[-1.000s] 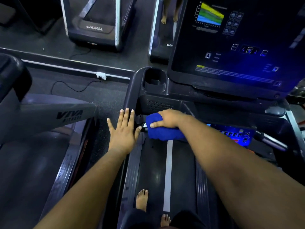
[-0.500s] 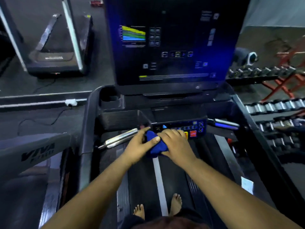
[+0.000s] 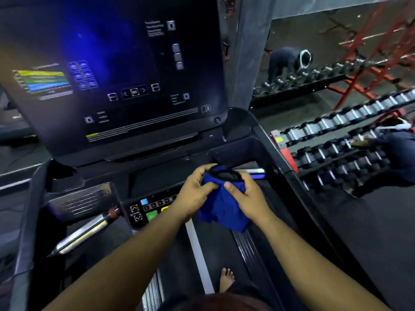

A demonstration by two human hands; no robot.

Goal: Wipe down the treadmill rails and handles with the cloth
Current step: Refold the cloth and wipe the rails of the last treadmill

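We see the silver left handle (image 3: 85,232) free at the left. The console screen (image 3: 116,81) carries writing too blurred to read. Our left hand (image 3: 195,194) and right hand (image 3: 244,196) both grip the blue cloth (image 3: 224,212), folded around the right handle (image 3: 256,172).

Both hands (image 3: 222,194) on blue cloth (image 3: 224,209)

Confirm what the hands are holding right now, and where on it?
Both hands hold the blue cloth: left hand and right hand pinch its bunched upper part, beside the right silver handle; the rest hangs loose below.
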